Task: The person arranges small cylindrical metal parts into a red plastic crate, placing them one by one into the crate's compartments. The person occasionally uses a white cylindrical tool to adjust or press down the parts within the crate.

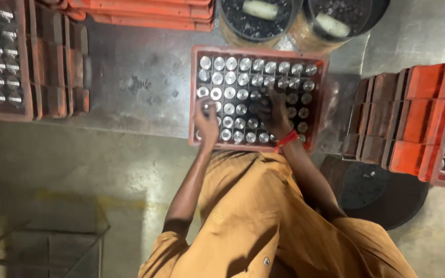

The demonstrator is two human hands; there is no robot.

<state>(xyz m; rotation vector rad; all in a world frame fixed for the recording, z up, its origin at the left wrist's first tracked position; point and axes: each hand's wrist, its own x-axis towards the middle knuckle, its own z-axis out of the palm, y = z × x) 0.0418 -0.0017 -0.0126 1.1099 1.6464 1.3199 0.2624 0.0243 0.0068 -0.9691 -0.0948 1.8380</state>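
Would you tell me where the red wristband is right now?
In the head view, the red wristband circles the right hand's wrist, over the orange crate's near edge.

Crate [319, 105] of metal cylinders [230, 78] on floor ahead, both hands in it, two buckets [261, 20] behind, stacked crates [418, 118] right, another crate [6, 62] left

A single head-worn camera looks almost straight down from above the person's orange-brown shirt [263, 216], which fills the lower middle of the frame. The view faces the grey concrete floor [130, 82], with an orange plastic crate of shiny metal cylinders [256, 54] just ahead at upper centre. It sits at standing height, well above the floor.
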